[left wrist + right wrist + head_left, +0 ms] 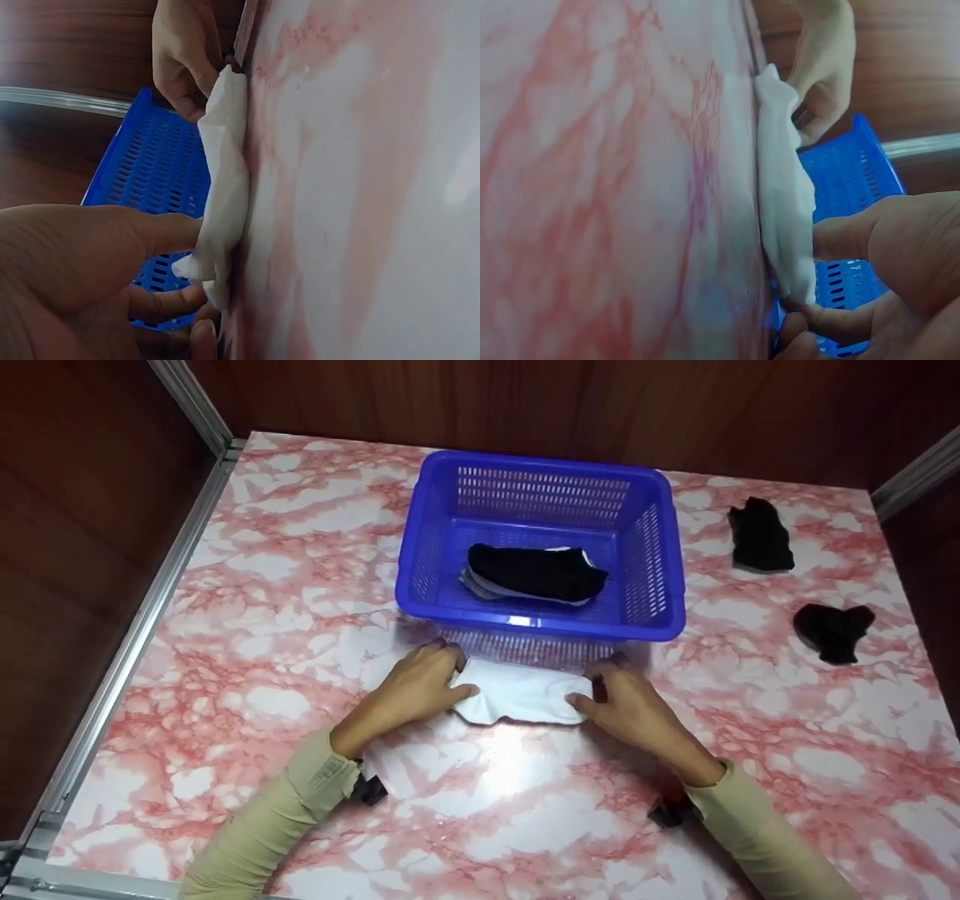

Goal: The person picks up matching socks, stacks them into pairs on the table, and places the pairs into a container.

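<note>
A white sock (pixel 525 694) lies flat and sideways on the table, just in front of the blue basket. My left hand (pixel 421 684) pinches its left end between thumb and fingers. At the opposite end, my right hand (pixel 626 701) pinches the cloth the same way. Both wrist views show the sock, (pixel 225 165) (pixel 784 180) low against the tabletop, with a thumb on its near side. Inside the blue basket (pixel 540 626) a black sock (pixel 536 571) rests on top of grey and white ones.
Two black socks, one flat (pixel 761 536) and one bunched (pixel 834 631), lie on the table to the right of the basket. The table (pixel 247 660) has a red and white marbled top. Dark wooden panels (pixel 525 405) stand behind and at the sides, with metal rails (pixel 150 622).
</note>
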A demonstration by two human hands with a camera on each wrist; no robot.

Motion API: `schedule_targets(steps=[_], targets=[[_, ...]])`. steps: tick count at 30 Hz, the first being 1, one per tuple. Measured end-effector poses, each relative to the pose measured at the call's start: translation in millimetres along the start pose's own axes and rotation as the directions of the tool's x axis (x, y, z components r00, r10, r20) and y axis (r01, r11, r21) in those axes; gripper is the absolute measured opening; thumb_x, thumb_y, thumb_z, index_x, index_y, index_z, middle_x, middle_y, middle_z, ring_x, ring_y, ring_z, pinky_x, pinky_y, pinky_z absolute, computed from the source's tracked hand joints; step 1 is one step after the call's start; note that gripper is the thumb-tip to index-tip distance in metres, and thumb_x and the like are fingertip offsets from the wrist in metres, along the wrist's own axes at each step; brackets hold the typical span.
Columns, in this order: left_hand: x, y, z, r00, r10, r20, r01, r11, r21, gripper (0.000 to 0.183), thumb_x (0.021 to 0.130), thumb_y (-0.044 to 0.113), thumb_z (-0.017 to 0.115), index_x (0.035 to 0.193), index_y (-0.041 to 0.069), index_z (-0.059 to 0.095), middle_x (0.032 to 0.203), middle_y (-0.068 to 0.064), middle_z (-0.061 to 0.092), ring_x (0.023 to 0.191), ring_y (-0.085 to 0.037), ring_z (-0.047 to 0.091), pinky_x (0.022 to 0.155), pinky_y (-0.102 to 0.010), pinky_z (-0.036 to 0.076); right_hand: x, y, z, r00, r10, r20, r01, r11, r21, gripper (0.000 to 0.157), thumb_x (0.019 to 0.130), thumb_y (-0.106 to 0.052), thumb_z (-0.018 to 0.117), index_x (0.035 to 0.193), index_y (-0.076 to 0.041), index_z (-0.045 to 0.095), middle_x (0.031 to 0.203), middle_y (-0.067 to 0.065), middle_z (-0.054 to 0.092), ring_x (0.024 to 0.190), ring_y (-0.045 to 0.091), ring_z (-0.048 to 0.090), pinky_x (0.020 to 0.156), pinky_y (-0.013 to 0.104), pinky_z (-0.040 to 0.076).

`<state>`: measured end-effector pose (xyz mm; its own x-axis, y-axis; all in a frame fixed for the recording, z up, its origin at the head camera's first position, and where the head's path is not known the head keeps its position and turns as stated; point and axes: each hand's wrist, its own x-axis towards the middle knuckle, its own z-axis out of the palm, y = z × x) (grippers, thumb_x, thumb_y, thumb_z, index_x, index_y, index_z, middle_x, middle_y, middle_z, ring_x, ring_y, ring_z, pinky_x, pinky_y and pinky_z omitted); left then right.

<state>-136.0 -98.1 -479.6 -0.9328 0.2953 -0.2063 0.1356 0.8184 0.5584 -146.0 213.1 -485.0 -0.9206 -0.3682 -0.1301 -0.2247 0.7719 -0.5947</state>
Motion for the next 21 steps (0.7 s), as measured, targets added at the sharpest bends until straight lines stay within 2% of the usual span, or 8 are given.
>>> schedule_targets(steps=[4,7,8,11,13,14,17,21], targets=[[1.9,-0.1,0.8,1.0,0.025,0.018,-0.023,0.995,-0.098,0.026,0.095,0.027,0.076,0.105,0.005,0.066,0.098,-0.006,0.063,0.095,-0.023,0.058,0.086,-0.039,0.05,-2,-3,-0.4,1.0,0.0,0.017,-0.001,0.999,0.049,0.023,0.091,-0.016,0.079,0.098,-0.004,0.06,0.084,0.006,0.054,0.078,0.019,0.05,0.069,0.03,0.04],[3.3,-0.2,-1.4,0.999,0.036,0.035,-0.028,0.976,-0.216,0.023,0.096,0.024,0.074,0.107,0.007,0.063,0.098,-0.005,0.062,0.094,-0.02,0.057,0.086,-0.037,0.05,-3,-5,-4.6,0.999,0.008,0.045,-0.017,0.978,0.208,0.025,0.092,-0.01,0.077,0.105,-0.001,0.058,0.089,0.007,0.056,0.081,0.017,0.053,0.07,0.025,0.044],[3.6,0.1,-2.3,0.999,0.039,0.037,-0.028,0.965,-0.26,0.024,0.096,0.022,0.074,0.111,0.006,0.063,0.1,-0.006,0.065,0.095,-0.021,0.059,0.088,-0.038,0.051,-3,-5,-6.5,0.997,0.014,0.079,-0.037,0.953,0.301,0.028,0.092,-0.008,0.077,0.11,0.001,0.058,0.094,0.009,0.06,0.084,0.016,0.056,0.071,0.023,0.048],[3.6,1.7,-4.6,0.998,0.009,0.066,0.017,0.928,-0.373,0.039,0.095,0.017,0.075,0.127,0.004,0.057,0.119,-0.013,0.071,0.112,-0.026,0.067,0.098,-0.04,0.056,0,-1,-12.7,0.982,0.022,0.187,-0.12,0.838,0.532,0.043,0.093,-0.004,0.075,0.129,0.007,0.055,0.115,0.018,0.066,0.096,0.014,0.065,0.079,0.021,0.058],[3.3,3.2,-5.2,0.996,-0.01,0.085,0.045,0.909,-0.413,0.055,0.092,0.013,0.078,0.14,0.003,0.052,0.128,-0.016,0.07,0.118,-0.028,0.068,0.099,-0.038,0.057,1,2,-16.0,0.968,0.035,0.249,-0.181,0.783,0.595,0.052,0.093,-0.006,0.075,0.139,0.008,0.054,0.126,0.02,0.068,0.1,0.012,0.069,0.083,0.022,0.061],[3.2,3.7,-5.2,0.995,-0.012,0.094,0.051,0.905,-0.422,0.061,0.091,0.012,0.079,0.144,0.003,0.051,0.128,-0.015,0.07,0.115,-0.026,0.069,0.097,-0.036,0.057,2,3,-16.9,0.963,0.039,0.266,-0.198,0.773,0.602,0.053,0.093,-0.007,0.076,0.14,0.007,0.055,0.126,0.02,0.07,0.099,0.011,0.07,0.083,0.023,0.062],[3.8,3.9,-4.3,0.993,-0.003,0.116,0.054,0.896,-0.44,0.064,0.087,0.012,0.083,0.145,0.005,0.056,0.112,-0.008,0.068,0.093,-0.017,0.066,0.082,-0.029,0.056,3,6,-18.6,0.967,0.049,0.249,-0.182,0.817,0.547,0.045,0.092,-0.014,0.08,0.132,0.003,0.066,0.118,0.012,0.074,0.093,0.01,0.07,0.078,0.023,0.06],[5.5,1.7,-3.2,0.993,0.004,0.114,0.047,0.897,-0.439,0.04,0.086,0.016,0.085,0.122,0.004,0.072,0.093,0.001,0.064,0.075,-0.008,0.056,0.073,-0.023,0.051,4,8,-18.3,0.975,0.055,0.216,-0.167,0.823,0.543,0.035,0.09,-0.015,0.082,0.12,0.001,0.071,0.105,0.003,0.073,0.086,0.011,0.066,0.071,0.021,0.056]])
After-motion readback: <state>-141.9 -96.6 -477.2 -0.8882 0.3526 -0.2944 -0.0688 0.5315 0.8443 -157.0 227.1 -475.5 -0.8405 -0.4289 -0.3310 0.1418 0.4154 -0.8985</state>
